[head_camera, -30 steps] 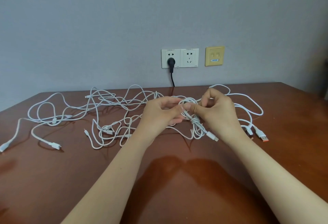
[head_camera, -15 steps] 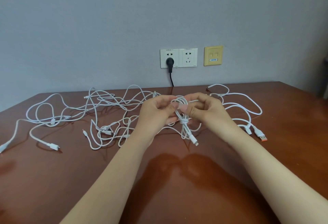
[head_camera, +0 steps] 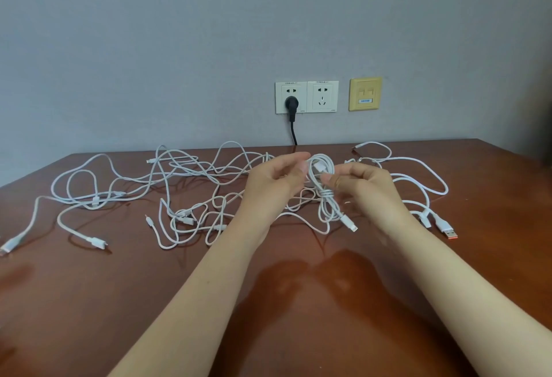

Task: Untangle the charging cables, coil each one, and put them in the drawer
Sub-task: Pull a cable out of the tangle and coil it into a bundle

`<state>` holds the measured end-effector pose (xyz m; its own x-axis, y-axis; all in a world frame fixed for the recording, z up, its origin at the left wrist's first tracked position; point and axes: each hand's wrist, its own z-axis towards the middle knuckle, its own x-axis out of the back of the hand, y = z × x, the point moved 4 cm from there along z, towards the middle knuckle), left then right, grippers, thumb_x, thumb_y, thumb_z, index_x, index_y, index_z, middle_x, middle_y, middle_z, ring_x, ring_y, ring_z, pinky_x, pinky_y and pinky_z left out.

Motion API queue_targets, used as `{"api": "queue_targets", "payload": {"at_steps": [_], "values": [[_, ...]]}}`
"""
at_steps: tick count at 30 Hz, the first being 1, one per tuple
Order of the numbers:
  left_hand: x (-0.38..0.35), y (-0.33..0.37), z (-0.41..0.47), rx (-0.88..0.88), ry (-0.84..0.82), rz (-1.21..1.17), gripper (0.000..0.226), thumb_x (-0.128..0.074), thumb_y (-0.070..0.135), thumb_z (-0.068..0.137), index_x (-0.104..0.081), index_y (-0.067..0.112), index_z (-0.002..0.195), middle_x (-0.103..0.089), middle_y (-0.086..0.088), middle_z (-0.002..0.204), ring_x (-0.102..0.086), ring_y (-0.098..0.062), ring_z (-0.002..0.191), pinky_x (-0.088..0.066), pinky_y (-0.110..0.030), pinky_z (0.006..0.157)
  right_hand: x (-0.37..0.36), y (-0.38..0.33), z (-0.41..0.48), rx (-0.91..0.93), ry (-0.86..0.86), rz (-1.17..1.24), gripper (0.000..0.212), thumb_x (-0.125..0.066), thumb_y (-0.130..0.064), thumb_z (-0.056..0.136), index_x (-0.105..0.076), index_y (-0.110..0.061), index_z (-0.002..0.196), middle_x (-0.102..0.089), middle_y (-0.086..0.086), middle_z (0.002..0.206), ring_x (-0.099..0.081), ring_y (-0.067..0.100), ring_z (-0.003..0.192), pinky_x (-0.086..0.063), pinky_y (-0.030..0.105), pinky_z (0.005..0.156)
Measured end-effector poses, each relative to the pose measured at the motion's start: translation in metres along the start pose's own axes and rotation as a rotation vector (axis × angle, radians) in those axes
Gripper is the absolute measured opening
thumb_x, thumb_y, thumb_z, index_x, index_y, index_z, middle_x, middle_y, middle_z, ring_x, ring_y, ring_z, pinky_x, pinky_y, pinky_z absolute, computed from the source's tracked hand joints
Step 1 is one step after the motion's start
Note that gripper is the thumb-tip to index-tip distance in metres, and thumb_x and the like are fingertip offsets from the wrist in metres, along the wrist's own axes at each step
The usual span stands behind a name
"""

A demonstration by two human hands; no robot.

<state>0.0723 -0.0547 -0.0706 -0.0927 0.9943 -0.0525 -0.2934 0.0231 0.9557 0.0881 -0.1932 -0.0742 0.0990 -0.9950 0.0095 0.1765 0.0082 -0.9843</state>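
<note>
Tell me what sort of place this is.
Likely a home or office room: a wooden desk stands against a plain grey wall with two sockets and what looks like a yellow network plate. White cables sprawl across it.

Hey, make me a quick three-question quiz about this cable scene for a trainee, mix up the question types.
1. True or false: the black plug sits in the socket plate farther from the yellow wall plate.
2. The wrapped cable bundle is: A in a drawer, B pinched by the right hand, C untouched.
3. Fill in: the USB connector by the right forearm has an ____ tip.
Key: true; B; orange.
</note>
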Motion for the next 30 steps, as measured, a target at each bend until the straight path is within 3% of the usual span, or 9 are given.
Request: {"api": "queue_targets", "payload": {"at_steps": [4,7,12,15,22,27,30], "values": [[-0.002,-0.001,0.001,0.031,-0.025,-0.097,0.018,-0.049,0.008,0.096,-0.062,0.010,0.107,-0.066,-0.001,0.095,-0.065,-0.009,0.084,-0.054,-0.013,0.075,0.001,-0.002,0.000,-0.006,-0.021,0.030,0.006,-0.066,-0.005,0.082,-0.063,-0.008,0.078,-0.054,-0.009,0.043,-0.042,0.002,0.034,-0.032,0.012,0.035],[0.001,-0.002,0.001,0.031,0.030,-0.095,0.011,-0.052,0.006,0.094,-0.061,0.011,0.098,-0.064,-0.002,0.089,-0.064,-0.012,0.079,-0.055,-0.013,0.069,-0.004,-0.002,-0.001,0.006,-0.071,0.012,0.005,-0.067,-0.007,0.082,-0.063,-0.009,0.080,-0.057,-0.009,0.047,-0.046,0.002,0.038,-0.037,0.013,0.038],[0.001,-0.003,0.003,0.026,0.025,0.002,0.013,-0.055,0.014,0.093,-0.059,0.019,0.105,-0.063,0.002,0.086,-0.065,-0.011,0.071,-0.056,-0.020,0.070,-0.007,0.000,0.000,0.025,-0.081,-0.013,0.002,-0.068,-0.011,0.082,-0.066,-0.010,0.081,-0.064,-0.003,0.061,-0.050,0.002,0.042,-0.040,0.013,0.041],[-0.003,-0.006,0.002,-0.041,-0.014,0.124,0.015,-0.057,0.013,0.092,-0.059,0.028,0.096,-0.065,-0.003,0.090,-0.063,-0.012,0.073,-0.056,-0.025,0.071,-0.008,0.002,0.000,0.035,-0.070,-0.024,0.012,-0.071,-0.014,0.080,-0.067,-0.005,0.088,-0.067,0.008,0.071,-0.051,0.001,0.043,-0.037,0.012,0.042],[-0.006,-0.010,0.002,-0.004,-0.045,0.024,0.016,-0.064,0.016,0.087,-0.059,0.029,0.093,-0.065,-0.008,0.101,-0.066,-0.021,0.097,-0.057,-0.026,0.077,-0.007,0.008,0.007,0.125,0.012,-0.114,0.008,-0.072,-0.008,0.078,-0.064,-0.009,0.080,-0.058,0.001,0.062,-0.052,-0.003,0.047,-0.040,0.009,0.047],[-0.005,-0.020,0.001,0.052,-0.030,-0.066,0.017,-0.058,0.011,0.091,-0.060,0.026,0.099,-0.064,-0.003,0.091,-0.065,-0.014,0.086,-0.056,-0.017,0.065,-0.014,0.022,0.009,0.103,0.008,-0.122,0.011,-0.073,-0.009,0.077,-0.064,-0.015,0.076,-0.055,-0.005,0.057,-0.046,0.001,0.044,-0.036,0.017,0.048],[-0.001,-0.026,0.002,0.065,0.027,-0.065,0.015,-0.059,0.011,0.091,-0.060,0.022,0.100,-0.062,-0.003,0.089,-0.065,-0.015,0.082,-0.057,-0.018,0.065,-0.020,0.029,0.006,0.122,0.025,-0.162,0.011,-0.072,-0.014,0.078,-0.065,-0.020,0.084,-0.056,-0.009,0.065,-0.049,0.003,0.055,-0.039,0.020,0.058]]}}
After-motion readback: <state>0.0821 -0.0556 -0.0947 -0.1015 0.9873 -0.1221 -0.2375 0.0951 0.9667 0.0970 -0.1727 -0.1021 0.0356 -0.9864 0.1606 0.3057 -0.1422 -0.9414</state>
